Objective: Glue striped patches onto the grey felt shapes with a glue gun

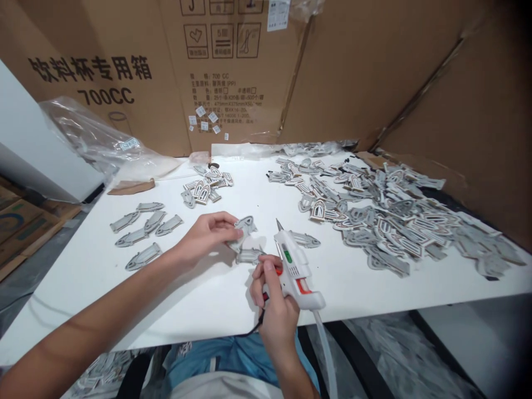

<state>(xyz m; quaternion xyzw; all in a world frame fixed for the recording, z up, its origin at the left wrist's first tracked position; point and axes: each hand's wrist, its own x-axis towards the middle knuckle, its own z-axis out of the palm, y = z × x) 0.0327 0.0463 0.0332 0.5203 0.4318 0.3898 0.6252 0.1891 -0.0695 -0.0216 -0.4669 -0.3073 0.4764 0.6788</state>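
Observation:
My right hand [276,293] is wrapped round the handle of a white hot glue gun [293,260] with orange parts. Its metal nozzle points up and away, and a pale glue stick [325,343] trails from the back. Between thumb and fingers of my left hand [211,233] is a grey arch-shaped cutout [246,224], tilted above the table. Below it, close to my right fingertips, lies another grey cutout [249,255]. One more grey piece [306,239] lies partly behind the glue gun.
A large spread of grey and white cutouts [390,221] covers the right of the white table [187,310]. Smaller groups lie at left [143,233] and back [203,185]. Cardboard boxes [233,66] wall the back and right; plastic film [100,138] drapes at the left corner.

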